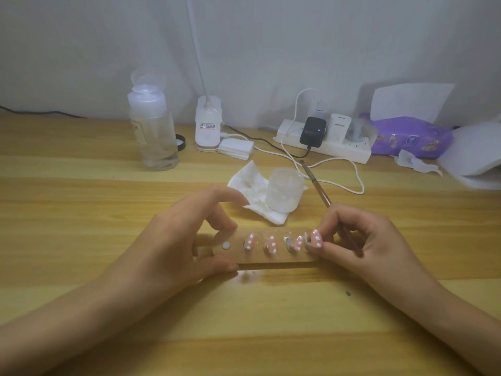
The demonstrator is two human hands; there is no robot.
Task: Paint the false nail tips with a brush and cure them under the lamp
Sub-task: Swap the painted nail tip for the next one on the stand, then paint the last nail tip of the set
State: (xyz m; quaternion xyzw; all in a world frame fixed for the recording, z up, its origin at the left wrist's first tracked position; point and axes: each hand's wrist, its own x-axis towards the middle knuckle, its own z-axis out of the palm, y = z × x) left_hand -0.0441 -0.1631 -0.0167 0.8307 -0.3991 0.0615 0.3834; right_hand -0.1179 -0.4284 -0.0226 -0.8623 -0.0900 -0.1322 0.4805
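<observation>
A wooden nail holder (pixel 273 257) lies on the table in front of me, with several pink false nail tips with white dots (pixel 272 244) standing on it. My left hand (pixel 187 240) grips the holder's left end between thumb and fingers. My right hand (pixel 360 240) holds a thin brown brush (pixel 318 187), its handle pointing up and away, and its fingertips pinch the rightmost pink tip (pixel 316 239). One round peg (pixel 226 245) at the left of the holder is bare. A white lamp housing (pixel 477 158) shows at the right edge.
A small clear cup (pixel 284 189) sits on a crumpled tissue (pixel 252 191) just behind the holder. Farther back stand a clear bottle (pixel 153 126), a desk lamp base (pixel 207 126), a power strip with chargers (pixel 322 137) and a purple wipes pack (pixel 409 137). White cable (pixel 355 175) loops nearby.
</observation>
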